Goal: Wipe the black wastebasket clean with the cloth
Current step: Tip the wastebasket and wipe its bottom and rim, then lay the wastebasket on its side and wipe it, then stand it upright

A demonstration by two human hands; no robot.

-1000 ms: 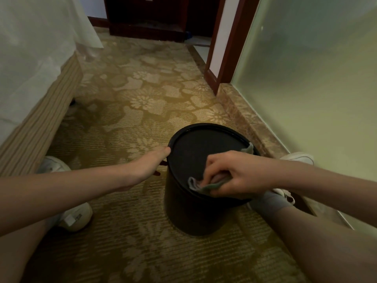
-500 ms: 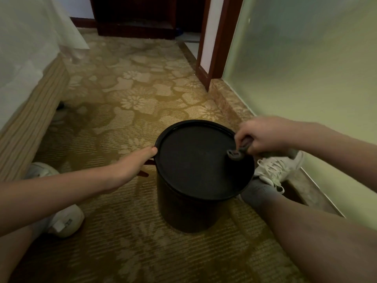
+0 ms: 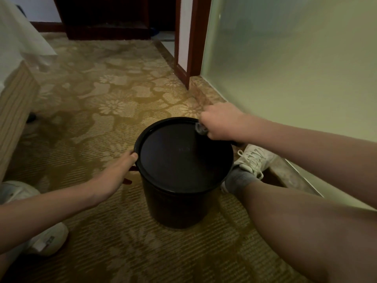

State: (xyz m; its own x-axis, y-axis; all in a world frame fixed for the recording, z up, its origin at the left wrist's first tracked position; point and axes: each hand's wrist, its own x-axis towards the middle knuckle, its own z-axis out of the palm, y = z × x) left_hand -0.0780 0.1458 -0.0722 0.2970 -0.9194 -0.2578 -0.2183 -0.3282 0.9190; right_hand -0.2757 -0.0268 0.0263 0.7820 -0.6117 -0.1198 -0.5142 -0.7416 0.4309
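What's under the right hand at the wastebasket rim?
A bunched grey cloth pokes out beneath the right hand at the black wastebasket rim. The hand covers the rest.

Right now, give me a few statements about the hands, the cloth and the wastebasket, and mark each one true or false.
1. The right hand grips the cloth at the far right rim of the wastebasket. True.
2. The left hand is lifted clear of the wastebasket. False: its fingertips touch the left rim.
3. The wastebasket lies on its side. False: it stands upright on the carpet.
4. A white sneaker sits just right of the wastebasket. True.
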